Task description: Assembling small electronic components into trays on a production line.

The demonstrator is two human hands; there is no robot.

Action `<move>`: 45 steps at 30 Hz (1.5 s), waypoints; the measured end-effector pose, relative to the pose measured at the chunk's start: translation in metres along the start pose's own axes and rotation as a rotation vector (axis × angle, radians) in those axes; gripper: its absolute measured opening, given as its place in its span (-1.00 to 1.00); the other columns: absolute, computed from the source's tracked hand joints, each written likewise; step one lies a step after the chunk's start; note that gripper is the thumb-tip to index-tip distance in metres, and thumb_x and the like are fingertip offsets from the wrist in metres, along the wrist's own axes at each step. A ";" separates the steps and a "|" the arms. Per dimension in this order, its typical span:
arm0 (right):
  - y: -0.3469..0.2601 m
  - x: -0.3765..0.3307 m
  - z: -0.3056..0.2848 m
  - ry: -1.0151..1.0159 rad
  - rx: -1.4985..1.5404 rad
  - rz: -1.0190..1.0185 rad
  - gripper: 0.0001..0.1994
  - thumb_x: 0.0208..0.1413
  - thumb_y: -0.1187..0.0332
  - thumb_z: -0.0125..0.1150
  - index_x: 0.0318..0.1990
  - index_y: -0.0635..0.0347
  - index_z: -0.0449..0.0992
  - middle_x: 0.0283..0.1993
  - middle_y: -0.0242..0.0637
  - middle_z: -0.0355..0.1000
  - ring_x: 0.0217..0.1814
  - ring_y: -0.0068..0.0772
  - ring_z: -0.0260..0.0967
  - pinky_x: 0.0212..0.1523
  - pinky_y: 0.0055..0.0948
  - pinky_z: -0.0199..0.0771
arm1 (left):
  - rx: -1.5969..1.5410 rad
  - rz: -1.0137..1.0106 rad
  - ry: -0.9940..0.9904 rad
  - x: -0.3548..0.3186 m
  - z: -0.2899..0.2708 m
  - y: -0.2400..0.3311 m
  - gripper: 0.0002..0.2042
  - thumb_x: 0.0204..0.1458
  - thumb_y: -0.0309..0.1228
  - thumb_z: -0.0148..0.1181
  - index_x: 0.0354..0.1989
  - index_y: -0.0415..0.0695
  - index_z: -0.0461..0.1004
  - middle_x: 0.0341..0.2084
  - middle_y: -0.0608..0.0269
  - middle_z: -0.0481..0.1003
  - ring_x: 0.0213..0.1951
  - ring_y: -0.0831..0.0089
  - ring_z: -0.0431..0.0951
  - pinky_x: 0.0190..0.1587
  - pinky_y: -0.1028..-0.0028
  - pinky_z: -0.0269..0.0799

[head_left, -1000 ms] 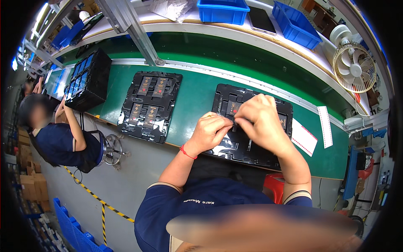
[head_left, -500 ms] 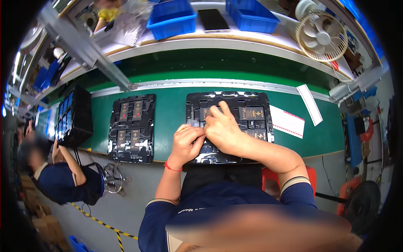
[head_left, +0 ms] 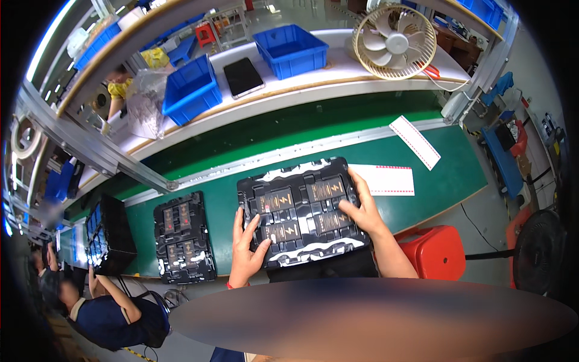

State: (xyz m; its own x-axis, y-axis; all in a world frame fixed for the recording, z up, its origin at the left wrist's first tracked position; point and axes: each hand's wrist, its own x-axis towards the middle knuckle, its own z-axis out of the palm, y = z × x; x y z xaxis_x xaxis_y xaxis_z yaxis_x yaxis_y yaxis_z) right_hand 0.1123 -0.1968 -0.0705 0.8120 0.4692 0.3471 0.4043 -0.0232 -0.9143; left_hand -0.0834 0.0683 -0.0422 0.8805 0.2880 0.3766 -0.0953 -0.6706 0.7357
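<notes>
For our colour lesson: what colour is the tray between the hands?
Black tray, clearest in the head view.

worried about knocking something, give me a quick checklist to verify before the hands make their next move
1. Left hand at the left side of the black tray: ok.
2. Right hand at its right side, thumb over the top: ok.
3. Four dark packs present in that tray: ok; fully seated: cannot tell.
4. Second tray apart from it, green table showing between: ok.
5. White sheet free of tray and hand: cannot tell, its left end is hidden.
</notes>
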 end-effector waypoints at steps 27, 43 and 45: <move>0.036 -0.006 0.014 -0.085 0.414 0.295 -0.12 -0.02 0.58 0.21 0.44 0.41 -0.17 0.45 0.12 -0.05 0.46 -0.12 -0.01 0.41 -0.31 -0.04 | 0.515 -0.186 0.785 -0.072 0.039 -0.052 -0.84 0.17 -0.46 0.09 -0.32 -0.28 0.56 -0.27 -0.02 0.57 -0.19 0.08 0.57 -0.09 0.24 0.44; 0.059 -0.011 0.020 -0.111 0.751 0.324 -0.09 -0.02 0.55 0.21 0.45 0.41 -0.20 0.42 0.07 0.02 0.37 -0.21 0.11 0.37 -0.36 0.03 | 0.588 -0.168 0.811 -0.067 0.043 -0.064 -0.80 0.16 -0.41 0.08 -0.40 -0.27 0.55 -0.34 0.03 0.59 -0.25 0.09 0.58 -0.13 0.24 0.44; 0.035 -0.011 0.019 -0.161 0.646 0.237 -0.11 -0.02 0.52 0.22 0.44 0.45 -0.18 0.42 0.08 0.03 0.38 -0.20 0.10 0.38 -0.35 0.02 | 0.599 -0.187 0.859 -0.080 0.041 -0.062 -0.80 0.15 -0.42 0.08 -0.41 -0.27 0.54 -0.35 0.04 0.58 -0.26 0.09 0.57 -0.14 0.24 0.44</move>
State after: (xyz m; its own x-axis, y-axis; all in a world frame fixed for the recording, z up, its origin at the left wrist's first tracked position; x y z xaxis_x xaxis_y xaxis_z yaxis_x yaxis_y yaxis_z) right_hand 0.1097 -0.1859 -0.1099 0.7547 0.6422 0.1339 -0.1469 0.3644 -0.9196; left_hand -0.1293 0.0589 -0.1410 0.2122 0.6506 0.7291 0.4575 -0.7255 0.5142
